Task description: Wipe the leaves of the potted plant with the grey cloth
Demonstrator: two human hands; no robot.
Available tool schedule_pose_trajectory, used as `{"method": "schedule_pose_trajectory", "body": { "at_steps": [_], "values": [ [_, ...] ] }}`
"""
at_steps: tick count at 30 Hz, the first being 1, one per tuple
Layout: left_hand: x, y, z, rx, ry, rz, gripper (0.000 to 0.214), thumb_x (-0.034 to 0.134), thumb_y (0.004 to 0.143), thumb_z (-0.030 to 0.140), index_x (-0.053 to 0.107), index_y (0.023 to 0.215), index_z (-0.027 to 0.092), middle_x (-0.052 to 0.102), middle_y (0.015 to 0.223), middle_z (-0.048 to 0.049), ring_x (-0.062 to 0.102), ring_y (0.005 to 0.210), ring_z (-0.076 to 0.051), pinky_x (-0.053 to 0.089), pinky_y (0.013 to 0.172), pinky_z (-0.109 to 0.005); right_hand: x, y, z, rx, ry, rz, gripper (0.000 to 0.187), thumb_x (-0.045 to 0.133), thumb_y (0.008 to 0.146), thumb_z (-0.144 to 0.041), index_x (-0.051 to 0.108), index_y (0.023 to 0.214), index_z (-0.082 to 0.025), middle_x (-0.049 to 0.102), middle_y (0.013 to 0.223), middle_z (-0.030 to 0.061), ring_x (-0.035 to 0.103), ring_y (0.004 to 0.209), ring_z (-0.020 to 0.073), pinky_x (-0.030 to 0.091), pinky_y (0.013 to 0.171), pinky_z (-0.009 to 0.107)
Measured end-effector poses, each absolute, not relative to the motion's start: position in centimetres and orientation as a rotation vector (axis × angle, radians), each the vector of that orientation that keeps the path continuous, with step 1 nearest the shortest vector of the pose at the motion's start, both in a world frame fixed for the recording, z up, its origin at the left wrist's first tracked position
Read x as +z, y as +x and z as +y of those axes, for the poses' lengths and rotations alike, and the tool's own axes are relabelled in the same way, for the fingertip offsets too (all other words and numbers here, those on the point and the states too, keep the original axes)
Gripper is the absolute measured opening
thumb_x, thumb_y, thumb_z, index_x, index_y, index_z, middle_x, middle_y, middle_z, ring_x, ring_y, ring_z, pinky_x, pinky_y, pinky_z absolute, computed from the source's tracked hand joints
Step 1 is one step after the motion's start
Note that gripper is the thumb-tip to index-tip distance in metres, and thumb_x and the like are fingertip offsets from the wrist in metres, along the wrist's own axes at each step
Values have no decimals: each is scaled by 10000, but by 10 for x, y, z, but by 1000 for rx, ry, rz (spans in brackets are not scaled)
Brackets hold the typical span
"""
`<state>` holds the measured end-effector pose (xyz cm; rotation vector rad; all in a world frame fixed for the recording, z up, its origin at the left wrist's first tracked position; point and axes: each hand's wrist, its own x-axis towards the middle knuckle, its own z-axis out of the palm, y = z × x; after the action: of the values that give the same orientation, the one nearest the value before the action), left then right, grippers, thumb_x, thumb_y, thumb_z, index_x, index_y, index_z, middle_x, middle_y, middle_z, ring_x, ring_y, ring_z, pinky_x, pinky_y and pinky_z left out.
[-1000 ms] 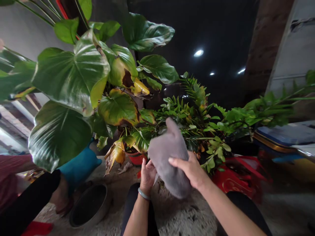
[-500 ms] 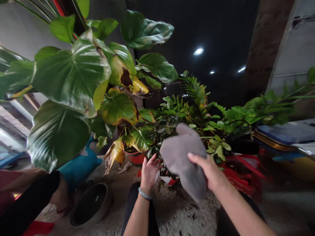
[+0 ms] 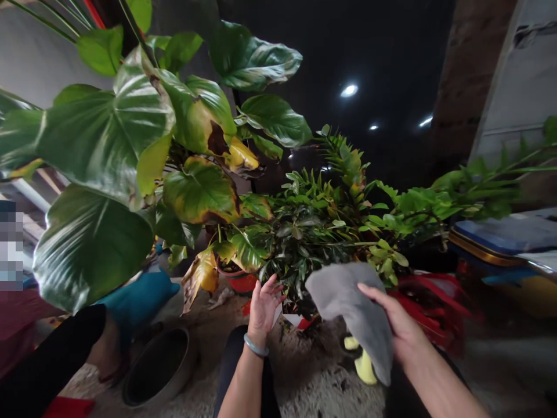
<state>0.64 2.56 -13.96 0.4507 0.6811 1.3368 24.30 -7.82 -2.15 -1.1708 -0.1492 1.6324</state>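
Observation:
My right hand [image 3: 394, 322] grips a grey cloth [image 3: 354, 296], thumb on top, with the cloth hanging in front of the low leafy plants. My left hand [image 3: 264, 307], a pale bangle at its wrist, is raised with fingers apart and holds nothing. Just beyond it stands a small-leaved plant [image 3: 300, 249] in a red and white pot [image 3: 298, 320]. To the left of that hand is a reddish pot [image 3: 241, 281] with yellowing leaves. A yellow object [image 3: 364, 367] shows partly below the cloth; its kind is unclear.
Large glossy leaves [image 3: 100, 128] overhang the left side. A dark basin [image 3: 156, 366] stands on the dirt floor near a blue object [image 3: 143, 296]. Another person's leg [image 3: 56, 354] is at the far left. Red bags [image 3: 430, 307] and a blue-lidded box [image 3: 491, 238] lie at right.
The grey cloth has moved down and right with my right hand, uncovering the yellow object. My left hand stays nearly still. The big leaves at left have shifted left.

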Motion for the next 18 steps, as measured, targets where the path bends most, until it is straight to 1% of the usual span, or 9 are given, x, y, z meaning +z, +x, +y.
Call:
{"method": "schedule_pose_trajectory", "body": {
  "at_steps": [1,3,5,7,10,13,16,18],
  "values": [
    [-139,8,25,1336,446,686,421,614,825,540,773,948,170,722,856,-89,654,825,-223,499,729,-341,-9,246,-68,1590,-1124,-193,184,772,686,-339,685,676,-178,705,536,62,647,421,218,590,505,346],
    [-139,12,25,1326,441,685,399,623,820,528,772,947,181,724,873,-84,649,825,-223,492,725,-338,13,247,-40,1468,-1019,-231,140,744,710,-311,690,711,-182,709,542,44,655,439,218,610,570,370],
    [-140,15,24,1321,439,684,384,639,810,517,769,962,189,724,895,-79,642,829,-224,481,735,-340,26,242,-12,1395,-959,-212,59,718,718,-236,678,712,-193,704,527,16,659,449,204,609,594,348],
    [-141,17,24,1333,437,691,384,665,793,511,769,969,186,725,910,-77,633,832,-226,466,746,-345,23,232,1,1421,-1003,-179,73,706,731,-217,657,681,-199,692,500,3,662,452,194,600,587,326],
    [-143,18,24,1337,468,694,404,698,768,513,771,968,170,729,883,-81,626,835,-235,444,765,-360,-2,219,-18,1518,-1159,-126,135,698,738,-247,639,630,-191,670,457,21,646,418,199,581,516,322],
    [-146,18,23,1282,543,683,397,727,753,492,777,945,148,733,867,-91,621,782,-227,430,774,-374,-21,220,-56,1605,-1224,-101,152,743,673,-274,635,598,-198,679,473,53,626,392,207,563,444,324],
    [-148,19,23,1191,600,658,376,761,728,471,781,897,136,740,894,-90,625,727,-213,435,756,-379,-8,231,-71,1622,-1149,-165,172,793,623,-305,649,608,-213,695,514,56,642,423,218,582,473,343],
    [-148,21,22,1140,610,634,379,782,707,473,784,883,137,739,858,-79,633,713,-213,444,743,-380,12,239,-61,1483,-1039,-191,152,800,616,-275,662,646,-219,702,530,26,639,424,207,597,512,348]
  ]
}}
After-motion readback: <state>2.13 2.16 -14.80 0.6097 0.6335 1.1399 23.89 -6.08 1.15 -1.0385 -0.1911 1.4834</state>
